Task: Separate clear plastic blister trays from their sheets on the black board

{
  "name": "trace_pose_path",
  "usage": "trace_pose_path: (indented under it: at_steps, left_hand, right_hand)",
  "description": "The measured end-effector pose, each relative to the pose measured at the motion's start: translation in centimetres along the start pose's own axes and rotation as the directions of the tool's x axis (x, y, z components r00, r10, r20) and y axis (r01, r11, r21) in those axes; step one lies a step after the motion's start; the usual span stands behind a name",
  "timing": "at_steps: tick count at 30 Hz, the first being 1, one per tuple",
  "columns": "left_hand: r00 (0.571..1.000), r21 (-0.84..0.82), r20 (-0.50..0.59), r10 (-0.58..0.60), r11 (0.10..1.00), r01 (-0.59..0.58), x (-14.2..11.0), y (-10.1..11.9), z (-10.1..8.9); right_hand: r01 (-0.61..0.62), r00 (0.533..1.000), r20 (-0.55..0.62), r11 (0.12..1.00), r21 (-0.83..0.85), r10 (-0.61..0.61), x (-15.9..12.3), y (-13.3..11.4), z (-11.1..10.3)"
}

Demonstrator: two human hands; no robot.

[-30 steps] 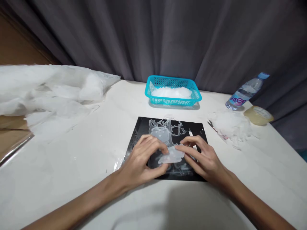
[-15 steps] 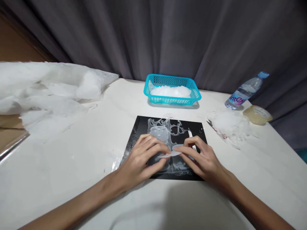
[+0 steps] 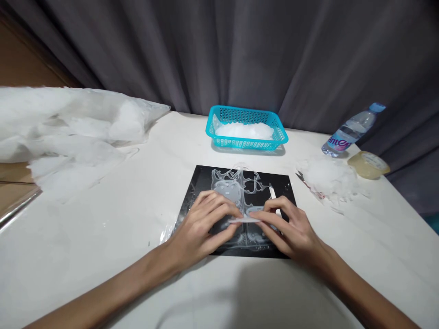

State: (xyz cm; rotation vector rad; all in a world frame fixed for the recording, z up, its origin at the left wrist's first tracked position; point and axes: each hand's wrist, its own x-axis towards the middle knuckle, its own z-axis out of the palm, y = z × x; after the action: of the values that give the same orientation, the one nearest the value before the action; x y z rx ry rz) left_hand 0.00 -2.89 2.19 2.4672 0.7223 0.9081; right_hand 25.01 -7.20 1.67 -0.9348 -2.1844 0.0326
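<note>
Between the fingertips of both hands is a small, thin, whitish translucent piece (image 3: 246,220), seen nearly edge-on. My left hand (image 3: 209,224) pinches its left end between thumb and fingers. My right hand (image 3: 288,224) grips its right end the same way. Below them lies a black board (image 3: 202,178) bearing translucent rounded shapes and a curly cut-out film (image 3: 252,183). A slim white pointed tool (image 3: 272,191) rests on the board, partly hidden behind my right hand.
A blue basket (image 3: 247,145) holding white material stands at the back. To the right are white scraps (image 3: 327,176), scissors (image 3: 305,179), a water bottle (image 3: 350,132) and a tape roll (image 3: 368,165). A plastic bag of white filling (image 3: 85,119) covers the left side.
The thin piece has turned from a tilted, wavy look to a straighter, more edge-on one. Both hands have barely shifted and keep their hold.
</note>
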Motion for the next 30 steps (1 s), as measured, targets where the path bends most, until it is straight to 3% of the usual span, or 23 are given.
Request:
trace_pose_path:
  at_steps: [19, 30]
  left_hand:
    - [0.999, -0.031, -0.035, -0.01, 0.999, 0.009, -0.26, -0.24, 0.01]
    - [0.999, -0.035, -0.047, 0.012, 0.999, -0.014, -0.24, -0.1, -0.06]
  right_hand:
    - [0.036, 0.999, -0.024, 0.999, -0.036, -0.037, 0.21, -0.32, -0.27]
    - [0.0, 1.0, 0.029, 1.0, 0.0, 0.0, 0.07, 0.21, -0.15]
